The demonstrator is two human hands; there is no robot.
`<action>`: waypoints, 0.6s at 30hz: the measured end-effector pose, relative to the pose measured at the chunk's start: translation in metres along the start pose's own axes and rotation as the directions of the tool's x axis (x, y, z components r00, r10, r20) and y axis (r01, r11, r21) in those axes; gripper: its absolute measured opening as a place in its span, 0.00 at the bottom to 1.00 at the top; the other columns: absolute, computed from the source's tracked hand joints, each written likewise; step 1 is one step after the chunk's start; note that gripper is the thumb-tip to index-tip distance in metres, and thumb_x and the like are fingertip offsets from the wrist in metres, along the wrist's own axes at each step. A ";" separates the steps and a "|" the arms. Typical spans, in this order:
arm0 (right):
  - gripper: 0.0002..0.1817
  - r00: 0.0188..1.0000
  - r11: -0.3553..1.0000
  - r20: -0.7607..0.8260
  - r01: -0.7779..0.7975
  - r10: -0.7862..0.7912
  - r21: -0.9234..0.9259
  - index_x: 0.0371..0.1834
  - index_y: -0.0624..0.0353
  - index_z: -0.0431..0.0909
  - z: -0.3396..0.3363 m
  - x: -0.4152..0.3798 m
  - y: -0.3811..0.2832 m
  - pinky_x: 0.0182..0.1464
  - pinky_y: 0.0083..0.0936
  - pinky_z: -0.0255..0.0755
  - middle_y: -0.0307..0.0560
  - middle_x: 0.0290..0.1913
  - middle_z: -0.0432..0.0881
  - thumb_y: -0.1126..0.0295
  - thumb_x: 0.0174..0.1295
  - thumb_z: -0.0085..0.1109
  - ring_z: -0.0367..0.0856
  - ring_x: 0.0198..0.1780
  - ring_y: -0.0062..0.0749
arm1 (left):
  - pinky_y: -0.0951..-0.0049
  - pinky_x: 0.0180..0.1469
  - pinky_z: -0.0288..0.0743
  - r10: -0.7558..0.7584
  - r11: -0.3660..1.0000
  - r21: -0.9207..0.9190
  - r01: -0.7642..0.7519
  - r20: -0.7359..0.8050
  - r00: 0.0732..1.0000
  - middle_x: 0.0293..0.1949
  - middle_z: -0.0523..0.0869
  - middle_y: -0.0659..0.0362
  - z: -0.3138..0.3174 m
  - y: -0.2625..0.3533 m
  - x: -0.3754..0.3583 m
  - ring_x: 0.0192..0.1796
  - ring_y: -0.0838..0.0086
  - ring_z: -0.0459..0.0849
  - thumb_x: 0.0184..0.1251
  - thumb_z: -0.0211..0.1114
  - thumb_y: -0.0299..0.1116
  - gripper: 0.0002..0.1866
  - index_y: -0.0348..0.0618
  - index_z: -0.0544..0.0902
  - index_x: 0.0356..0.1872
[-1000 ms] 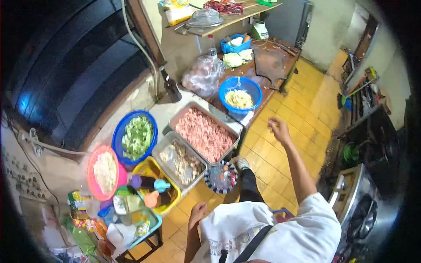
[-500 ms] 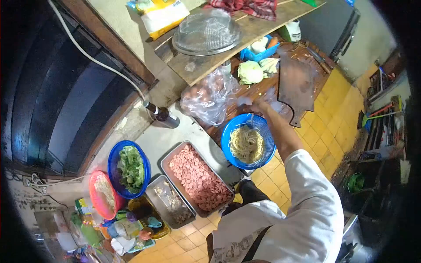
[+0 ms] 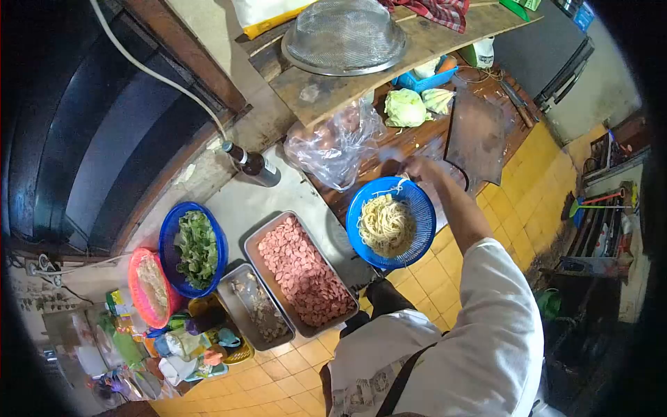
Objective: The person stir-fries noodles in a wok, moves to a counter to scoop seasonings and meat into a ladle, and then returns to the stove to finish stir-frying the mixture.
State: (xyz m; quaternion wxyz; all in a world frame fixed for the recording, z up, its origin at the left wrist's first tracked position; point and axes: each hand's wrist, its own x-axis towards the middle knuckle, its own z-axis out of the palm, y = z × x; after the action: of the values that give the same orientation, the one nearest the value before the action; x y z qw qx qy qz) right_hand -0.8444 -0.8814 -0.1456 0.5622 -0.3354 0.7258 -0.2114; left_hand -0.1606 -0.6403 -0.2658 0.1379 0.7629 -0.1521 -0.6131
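Observation:
My right hand is over the wooden table, just beyond the far rim of the blue basket of pale noodles. Its fingers are blurred, and whether they hold anything is unclear. A blurred patch lies beside the fingertips. To the right of the hand is a dark cutting board; to its left, a clear plastic bag with round brown items inside. Cut cabbage sits farther back. My left hand is out of view.
A tray of pink slices, a smaller metal tray, a blue basket of greens and a red basket stand at left. A dark bottle stands near the wall. Above, a wooden shelf holds a mesh strainer.
The view has shifted, and the trays and baskets appear farther left. My right hand stays beyond the noodle basket's rim, with its fingers still blurred.

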 end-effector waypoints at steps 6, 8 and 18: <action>0.07 0.948 0.944 -0.117 0.310 -0.297 0.116 0.33 0.58 0.75 0.001 -0.094 -0.058 0.33 0.19 0.68 0.35 0.30 0.79 0.75 0.52 0.62 0.74 0.33 0.19 | 0.74 0.31 0.73 0.043 0.997 -0.066 -0.043 0.004 0.999 0.38 0.81 0.57 -0.008 -0.014 -0.001 0.35 0.70 0.81 0.63 0.58 0.39 0.13 0.42 0.77 0.43; 0.06 0.915 0.908 -0.142 0.395 -0.377 0.135 0.32 0.57 0.75 0.019 -0.112 -0.067 0.34 0.19 0.69 0.35 0.30 0.79 0.75 0.53 0.61 0.74 0.33 0.18 | 0.73 0.31 0.74 0.068 0.993 -0.096 -0.067 0.008 0.998 0.39 0.81 0.57 -0.017 -0.025 0.001 0.35 0.70 0.82 0.63 0.58 0.39 0.14 0.42 0.76 0.44; 0.17 0.533 0.751 -0.632 0.010 -0.563 -0.661 0.46 0.63 0.78 0.123 -0.145 -0.024 0.48 0.30 0.71 0.58 0.42 0.81 0.72 0.51 0.59 0.79 0.44 0.48 | 0.71 0.32 0.75 0.146 0.888 -0.425 -0.177 -0.105 0.984 0.41 0.81 0.55 -0.128 -0.156 0.002 0.37 0.67 0.82 0.63 0.58 0.40 0.15 0.42 0.75 0.45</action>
State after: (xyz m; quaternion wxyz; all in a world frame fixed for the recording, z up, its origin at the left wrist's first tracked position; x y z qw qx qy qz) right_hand -0.7001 -0.7841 -0.0658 -0.0060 -0.4791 0.8546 -0.2002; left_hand -0.0248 -0.4950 -0.3028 0.3594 0.7189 -0.0705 -0.5908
